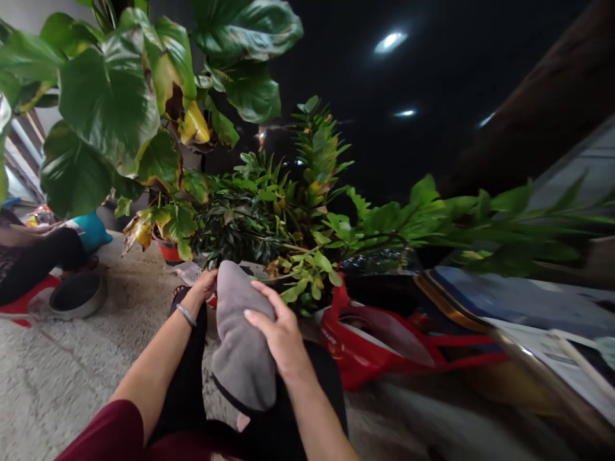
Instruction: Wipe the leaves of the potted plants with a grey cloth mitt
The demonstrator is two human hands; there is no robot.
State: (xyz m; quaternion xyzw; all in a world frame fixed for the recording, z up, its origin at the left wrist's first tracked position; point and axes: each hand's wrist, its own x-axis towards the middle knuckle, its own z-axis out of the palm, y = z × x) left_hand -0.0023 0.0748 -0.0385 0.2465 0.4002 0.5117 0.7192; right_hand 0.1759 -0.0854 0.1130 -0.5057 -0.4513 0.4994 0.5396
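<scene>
A soft grey plush piece (243, 339), rounded at the top and with a small pink bit at its lower end, lies over my lap. Beside its upper left edge is my left hand (207, 285), closed on the fabric; part of its fingers is hidden behind the plush. My right hand (281, 330) grips the piece from the right, with thumb and fingers pressed on its face. What is inside the plush, if anything, I cannot see.
Potted leafy plants (269, 205) stand close in front. On the right are a red bag (355, 349) and stacked flat items (519, 301). At left, another person (38, 256) sits near a teal plush-like thing (91, 232) and a round metal basin (79, 304).
</scene>
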